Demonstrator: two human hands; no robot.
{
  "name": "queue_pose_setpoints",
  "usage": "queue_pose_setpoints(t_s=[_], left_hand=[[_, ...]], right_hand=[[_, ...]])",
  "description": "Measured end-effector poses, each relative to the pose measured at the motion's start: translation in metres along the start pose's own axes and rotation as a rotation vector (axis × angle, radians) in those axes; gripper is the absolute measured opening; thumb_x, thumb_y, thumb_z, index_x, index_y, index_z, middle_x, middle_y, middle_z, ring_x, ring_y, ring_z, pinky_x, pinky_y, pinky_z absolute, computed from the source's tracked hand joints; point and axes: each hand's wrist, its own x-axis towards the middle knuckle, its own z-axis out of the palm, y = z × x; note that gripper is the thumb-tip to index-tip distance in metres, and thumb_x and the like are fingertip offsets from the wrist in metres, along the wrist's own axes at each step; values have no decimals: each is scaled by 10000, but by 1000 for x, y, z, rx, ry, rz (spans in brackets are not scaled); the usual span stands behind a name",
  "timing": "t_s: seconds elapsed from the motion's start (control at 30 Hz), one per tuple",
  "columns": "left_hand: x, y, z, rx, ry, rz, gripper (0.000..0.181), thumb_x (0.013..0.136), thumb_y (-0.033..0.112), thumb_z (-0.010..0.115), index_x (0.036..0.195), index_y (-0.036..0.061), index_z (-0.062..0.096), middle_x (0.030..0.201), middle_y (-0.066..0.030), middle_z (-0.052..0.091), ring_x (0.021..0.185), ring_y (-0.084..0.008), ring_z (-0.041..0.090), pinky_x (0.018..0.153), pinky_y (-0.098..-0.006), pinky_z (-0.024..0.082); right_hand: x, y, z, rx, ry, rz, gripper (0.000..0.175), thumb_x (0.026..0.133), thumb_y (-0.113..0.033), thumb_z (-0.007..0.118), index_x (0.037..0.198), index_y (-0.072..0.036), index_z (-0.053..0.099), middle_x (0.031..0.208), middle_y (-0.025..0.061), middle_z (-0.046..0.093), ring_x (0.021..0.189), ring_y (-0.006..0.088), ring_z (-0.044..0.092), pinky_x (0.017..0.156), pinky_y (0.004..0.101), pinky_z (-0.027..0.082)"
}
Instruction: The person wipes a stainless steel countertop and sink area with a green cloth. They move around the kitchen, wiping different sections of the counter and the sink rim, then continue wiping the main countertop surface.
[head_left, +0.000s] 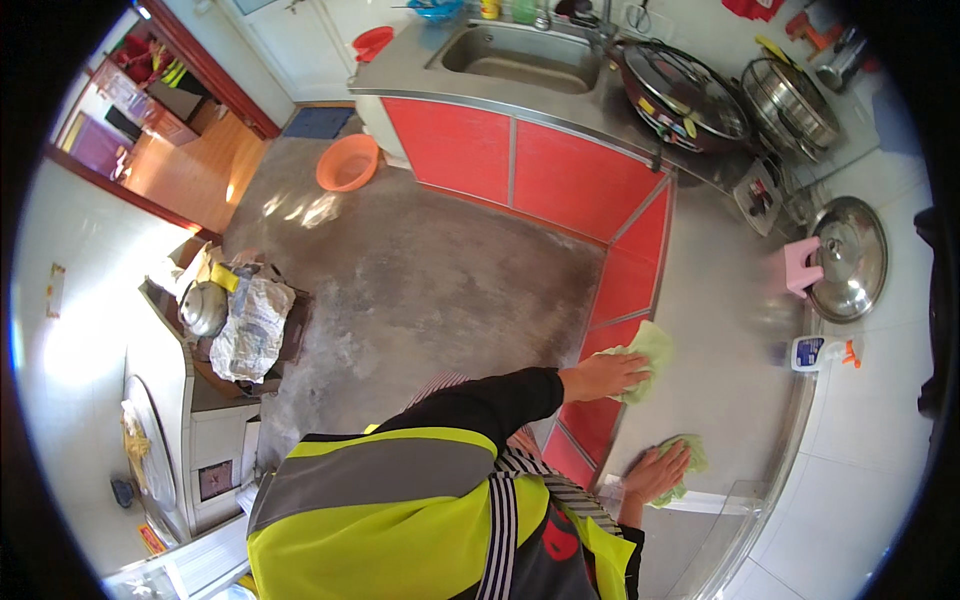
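Note:
My left hand presses on a light green cloth at the front edge of the stainless steel worktop. Part of this cloth hangs over the edge, against the red cabinet front. Lower in the view, my right hand is on a second green cloth, which lies flat on the same worktop near a clear panel. The fingers of both hands are stretched over the cloths. A white spray bottle with an orange trigger lies beyond them, by the wall.
A pink stool and a large steel lid are at the worktop's back. Further up are an electric pan, steel pots and a sink. An orange basin is on the floor. A kettle stands at left.

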Motion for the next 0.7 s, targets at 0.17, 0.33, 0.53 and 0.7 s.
queue_pose_setpoints(t_s=[0.17,0.33,0.53,0.7], left_hand=[[-174,-70,-21,55,-450,-135,200,785,207,670,945,87,676,1104,-150,623,1046,-346,607,874,-422,506],[-391,-85,-117,-77,-664,-1144,294,771,285,642,862,32,760,922,-237,714,894,-401,698,773,-491,544],[-573,-44,-164,3,-706,-1450,336,804,312,614,933,33,751,994,-219,717,960,-389,695,806,-488,536],[-641,19,-111,-247,-566,-1337,404,849,371,599,1052,43,719,1100,-216,696,1035,-378,676,845,-497,519]], right_hand=[[-1,5,6,5,84,-39,622,1004,-428,427,1519,-85,365,1580,182,317,1450,369,285,1174,512,226],[4,3,10,-51,71,9,565,1038,-396,403,1505,-79,382,1552,188,367,1423,378,344,1137,518,292],[-5,-44,18,-57,98,63,559,1047,-412,399,1487,-68,404,1535,199,391,1412,377,363,1127,518,309],[-16,-75,25,-71,115,-19,568,1036,-420,435,1481,-68,412,1517,205,412,1399,381,381,1117,515,329]])
